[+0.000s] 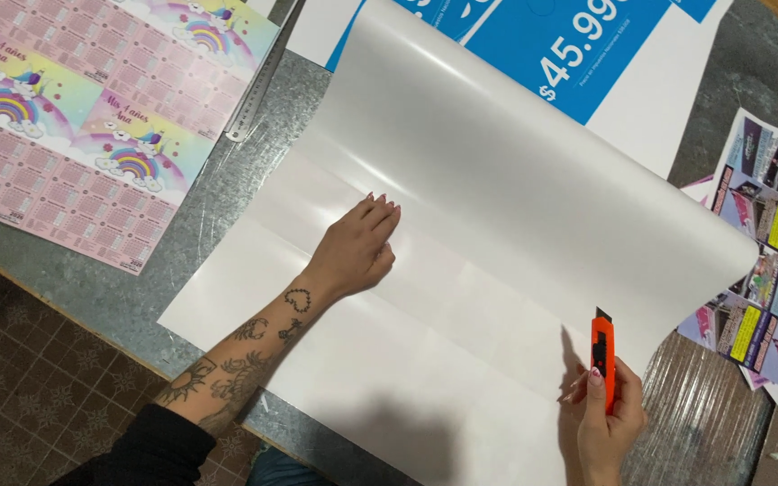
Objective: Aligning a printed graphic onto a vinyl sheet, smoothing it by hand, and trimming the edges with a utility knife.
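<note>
A right hand (607, 423) grips one orange utility knife (602, 346), fingers wrapped round its handle, blade end pointing away from the wrist and resting at the near right edge of one large white sheet (461, 225). Across the sheet, well apart from the knife, the left hand (357, 247) lies flat, fingers stretched out together and holding nothing, palm pressing the sheet where its far part curls up into a glossy roll. The tattooed forearm (245, 355) crosses the sheet's near left corner. The sheet lies on one grey metal table (128, 288). Beyond the left fingertips and to their left sits one metal ruler (258, 90), and further left one pink printed sheet (92, 117) showing four rainbow designs. Beyond the roll, farthest from both hands, one blue and white poster (587, 54) shows above the curl. To the right of the knife fingers lies a stack of colourful printed cards (772, 261); their count cannot be told.
</note>
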